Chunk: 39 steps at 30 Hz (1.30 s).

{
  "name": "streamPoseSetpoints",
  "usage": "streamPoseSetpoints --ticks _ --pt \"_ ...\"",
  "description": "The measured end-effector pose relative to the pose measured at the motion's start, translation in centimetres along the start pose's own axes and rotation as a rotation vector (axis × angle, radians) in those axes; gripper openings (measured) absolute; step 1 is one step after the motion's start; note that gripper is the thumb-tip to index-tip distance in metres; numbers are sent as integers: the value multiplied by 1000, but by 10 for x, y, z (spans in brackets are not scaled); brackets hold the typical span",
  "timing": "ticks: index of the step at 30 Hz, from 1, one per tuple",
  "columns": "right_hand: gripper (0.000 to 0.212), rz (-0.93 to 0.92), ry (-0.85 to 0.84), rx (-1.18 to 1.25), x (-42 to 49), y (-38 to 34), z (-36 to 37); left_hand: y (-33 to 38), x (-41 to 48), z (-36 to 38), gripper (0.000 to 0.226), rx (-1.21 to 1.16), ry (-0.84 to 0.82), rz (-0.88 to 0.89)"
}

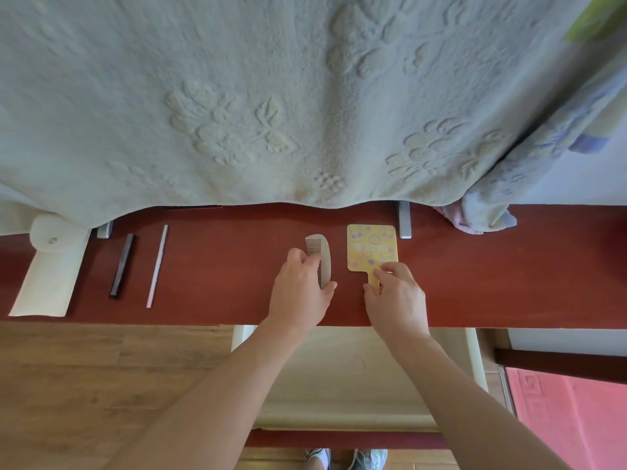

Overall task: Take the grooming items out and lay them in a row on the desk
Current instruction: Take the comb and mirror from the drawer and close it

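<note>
Presently | left hand (300,290) grips comb (324,252) | right hand (397,296) pinches mirror (371,247) handle | dark stick (121,266), white stick (157,266) at 9 o'clock | blanket (271,96) overhangs desk (220,266) at 12 | mirror print unreadable

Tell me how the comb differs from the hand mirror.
The comb is pale, plain and curved; the hand mirror is yellow, patterned and square with a handle. The comb is narrower than the mirror. The left hand grips the comb, the right hand the mirror's handle. Both lie on the desk.
</note>
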State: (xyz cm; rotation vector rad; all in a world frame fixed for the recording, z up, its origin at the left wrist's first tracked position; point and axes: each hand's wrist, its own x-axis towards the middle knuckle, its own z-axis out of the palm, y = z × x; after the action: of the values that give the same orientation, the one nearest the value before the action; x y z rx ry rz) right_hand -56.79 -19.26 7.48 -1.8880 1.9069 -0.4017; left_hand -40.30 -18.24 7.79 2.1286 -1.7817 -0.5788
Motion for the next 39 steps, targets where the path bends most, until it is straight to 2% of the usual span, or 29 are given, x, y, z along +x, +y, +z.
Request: streamPoseSetpoints --ticks 7,13,19,24,27,33,39 --pt "11 -62 9 -50 -1 5 5 -4 0 4 49 -23 -4 27" --pt "11 -122 -5 -128 0 4 6 -2 -3 5 42 9 12 39" --pt "20 -169 -54 -219 -4 2 0 -2 -11 7 31 102 32 77" --pt "29 -282 -60 -324 -22 11 -11 -4 -27 4 41 211 67 131" --pt "30 -365 -82 -391 -41 24 -24 -6 -48 -2 47 305 72 171" --pt "55 -478 -162 -536 -99 52 -55 -13 -122 -12 51 389 12 216" --pt "50 -575 -207 -569 -159 94 -65 -40 -203 -3 59 475 -148 313"
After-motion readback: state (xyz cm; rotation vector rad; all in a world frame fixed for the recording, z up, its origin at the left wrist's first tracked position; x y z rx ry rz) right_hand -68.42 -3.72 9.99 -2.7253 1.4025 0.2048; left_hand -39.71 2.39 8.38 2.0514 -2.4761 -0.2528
